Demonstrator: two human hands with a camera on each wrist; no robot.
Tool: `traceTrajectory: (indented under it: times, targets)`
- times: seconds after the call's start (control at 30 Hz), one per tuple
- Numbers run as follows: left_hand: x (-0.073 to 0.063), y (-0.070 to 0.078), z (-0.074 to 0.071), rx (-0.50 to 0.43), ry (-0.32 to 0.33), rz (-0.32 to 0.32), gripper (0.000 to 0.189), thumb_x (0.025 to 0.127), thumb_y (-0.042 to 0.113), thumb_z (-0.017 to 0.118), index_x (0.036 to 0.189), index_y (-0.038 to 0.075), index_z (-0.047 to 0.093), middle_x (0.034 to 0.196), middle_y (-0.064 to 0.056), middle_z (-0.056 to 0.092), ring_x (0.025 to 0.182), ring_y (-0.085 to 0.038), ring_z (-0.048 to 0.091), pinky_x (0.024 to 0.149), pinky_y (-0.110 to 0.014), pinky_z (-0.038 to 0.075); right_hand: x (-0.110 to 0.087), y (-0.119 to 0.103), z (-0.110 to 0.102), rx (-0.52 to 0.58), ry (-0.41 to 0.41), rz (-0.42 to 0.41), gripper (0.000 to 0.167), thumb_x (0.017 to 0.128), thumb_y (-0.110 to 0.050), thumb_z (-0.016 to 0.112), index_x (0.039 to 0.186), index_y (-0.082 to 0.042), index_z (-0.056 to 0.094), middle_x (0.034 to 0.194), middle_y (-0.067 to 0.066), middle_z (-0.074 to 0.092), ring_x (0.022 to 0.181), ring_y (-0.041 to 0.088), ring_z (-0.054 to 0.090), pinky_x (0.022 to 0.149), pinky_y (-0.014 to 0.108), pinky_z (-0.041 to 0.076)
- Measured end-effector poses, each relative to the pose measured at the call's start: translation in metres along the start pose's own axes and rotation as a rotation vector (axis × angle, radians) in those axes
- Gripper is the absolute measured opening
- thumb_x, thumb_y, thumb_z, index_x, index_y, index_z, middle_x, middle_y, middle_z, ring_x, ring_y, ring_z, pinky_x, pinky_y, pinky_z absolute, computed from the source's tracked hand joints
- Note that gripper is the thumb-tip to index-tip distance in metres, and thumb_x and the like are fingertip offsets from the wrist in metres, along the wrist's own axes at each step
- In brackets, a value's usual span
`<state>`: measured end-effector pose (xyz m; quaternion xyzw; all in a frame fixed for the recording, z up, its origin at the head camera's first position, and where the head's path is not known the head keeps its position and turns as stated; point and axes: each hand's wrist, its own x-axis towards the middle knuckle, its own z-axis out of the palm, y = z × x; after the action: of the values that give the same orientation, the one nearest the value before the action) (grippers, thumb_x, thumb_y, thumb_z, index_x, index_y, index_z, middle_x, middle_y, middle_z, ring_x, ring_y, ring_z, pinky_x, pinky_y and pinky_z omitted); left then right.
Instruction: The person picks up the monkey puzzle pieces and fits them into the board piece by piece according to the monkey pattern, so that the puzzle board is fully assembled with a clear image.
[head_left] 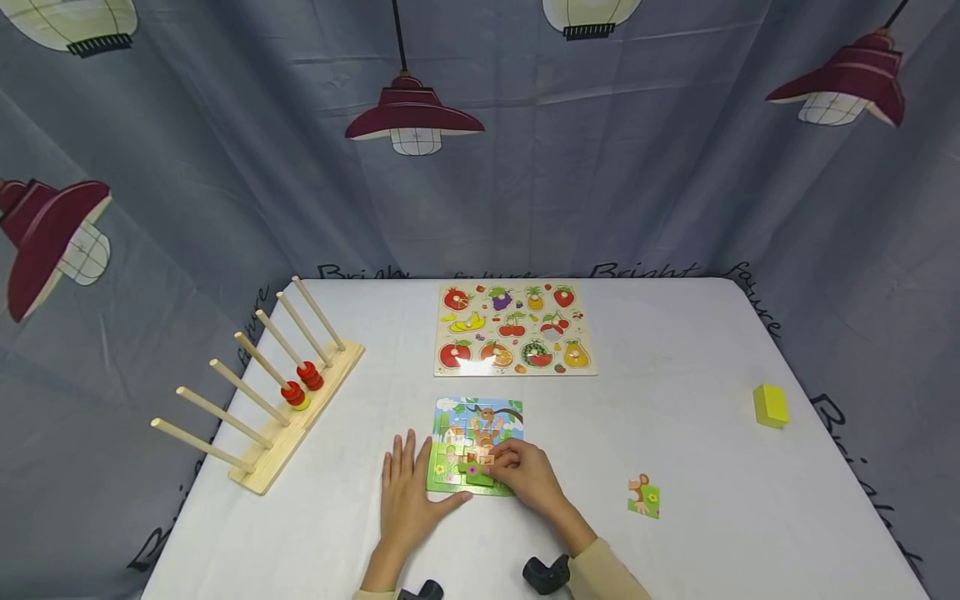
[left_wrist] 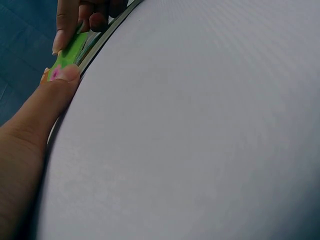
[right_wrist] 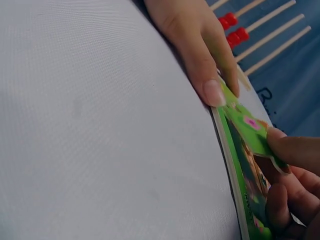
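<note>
A picture jigsaw puzzle with a green border and an animal on a branch lies in front of me. Along its left side rests my left hand, fingers extended, thumb at the near edge. My right hand pinches a green jigsaw piece with a pink flower between thumb and fingers. That piece is tilted over the lower part of the puzzle, where a dark patch of tray shows beneath it in the right wrist view. Off to the right, another jigsaw piece lies loose on the white table.
Behind the puzzle lies a wooden fruit board. A wooden peg stand with several upright pegs stands on the left, red and yellow rings on two of them. A yellow block sits near the right edge. Grey curtain surrounds the table.
</note>
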<state>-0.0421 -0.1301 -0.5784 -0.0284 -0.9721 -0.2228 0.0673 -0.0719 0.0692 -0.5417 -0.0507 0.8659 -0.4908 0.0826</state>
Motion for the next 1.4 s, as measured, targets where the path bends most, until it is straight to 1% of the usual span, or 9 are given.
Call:
traceTrajectory:
  times: [0.3,0.47,0.7,0.8,0.93,1.03,1.13,1.27,1.4]
  targets:
    - [0.000,0.000,-0.001,0.004,-0.018,-0.010,0.107,0.059,0.080,0.055,0.142,0.015,0.031,0.151,-0.014,0.019,0.141,-0.032,0.008,0.114,-0.047,0.006,-0.001,-0.006,0.007,-0.123,0.063,0.016,0.022,0.073,-0.024,0.075,0.084,-0.010,0.064,0.063,-0.007,0.061,0.050,0.000,0.044,0.046,0.016,0.036]
    - [-0.001,0.000,-0.001,0.011,-0.015,-0.009,0.107,0.059,0.080,0.054,0.141,0.015,0.032,0.151,-0.014,0.020,0.141,-0.032,0.009,0.114,-0.048,0.007,-0.004,-0.009,0.010,-0.201,0.108,0.007,0.023,0.071,-0.027,0.076,0.084,-0.011,0.064,0.069,-0.005,0.060,0.049,0.002,0.038,0.043,0.016,0.031]
    - [-0.001,0.000,-0.001,0.017,-0.004,0.000,0.107,0.059,0.080,0.055,0.141,0.015,0.032,0.151,-0.014,0.020,0.141,-0.032,0.010,0.114,-0.048,0.007,-0.004,-0.002,0.017,-0.293,0.148,-0.023,0.021,0.070,-0.028,0.076,0.085,-0.017,0.066,0.075,-0.007,0.056,0.058,0.001,0.039,0.050,0.015,0.033]
    - [0.000,0.000,-0.001,0.018,-0.004,0.000,0.107,0.059,0.080,0.055,0.141,0.015,0.033,0.150,-0.015,0.021,0.141,-0.033,0.010,0.114,-0.048,0.007,-0.006,-0.002,0.018,-0.295,0.165,-0.040,0.019,0.071,-0.028,0.075,0.084,-0.018,0.065,0.075,-0.008,0.054,0.060,0.000,0.041,0.051,0.014,0.034]
    - [0.000,0.000,-0.002,0.015,-0.005,0.000,0.107,0.059,0.080,0.055,0.141,0.014,0.033,0.150,-0.015,0.021,0.141,-0.033,0.010,0.114,-0.049,0.007,-0.010,-0.002,0.018,-0.301,0.199,-0.098,0.016,0.075,-0.026,0.073,0.086,-0.017,0.066,0.079,-0.007,0.055,0.063,0.001,0.043,0.052,0.014,0.036]
    - [0.000,0.000,-0.002,0.011,0.000,0.001,0.107,0.059,0.079,0.055,0.141,0.014,0.033,0.150,-0.015,0.021,0.141,-0.033,0.010,0.114,-0.049,0.007,-0.015,-0.002,0.020,-0.340,0.225,-0.155,0.014,0.077,-0.025,0.071,0.087,-0.017,0.066,0.084,-0.008,0.056,0.071,0.002,0.049,0.059,0.016,0.042]
    - [0.000,0.000,-0.001,0.008,0.015,0.008,0.107,0.059,0.079,0.056,0.140,0.013,0.034,0.150,-0.016,0.022,0.141,-0.034,0.011,0.113,-0.049,0.008,-0.022,-0.002,0.023,-0.383,0.229,-0.212,0.013,0.080,-0.025,0.068,0.090,-0.017,0.067,0.094,-0.007,0.059,0.086,0.006,0.055,0.073,0.024,0.048]
    - [-0.001,0.000,0.000,0.012,0.046,0.028,0.106,0.059,0.077,0.058,0.139,0.011,0.037,0.148,-0.017,0.025,0.139,-0.035,0.015,0.112,-0.050,0.011,-0.030,-0.003,0.024,-0.437,0.189,-0.263,0.018,0.081,-0.026,0.066,0.098,-0.018,0.067,0.112,-0.003,0.058,0.107,0.014,0.053,0.085,0.033,0.046]
    - [0.000,0.000,0.001,0.020,0.059,0.039,0.106,0.059,0.078,0.058,0.139,0.011,0.037,0.148,-0.018,0.026,0.139,-0.036,0.016,0.112,-0.050,0.011,-0.037,-0.005,0.026,-0.493,0.140,-0.320,0.025,0.081,-0.025,0.065,0.105,-0.016,0.065,0.124,0.001,0.054,0.117,0.018,0.049,0.092,0.038,0.044]
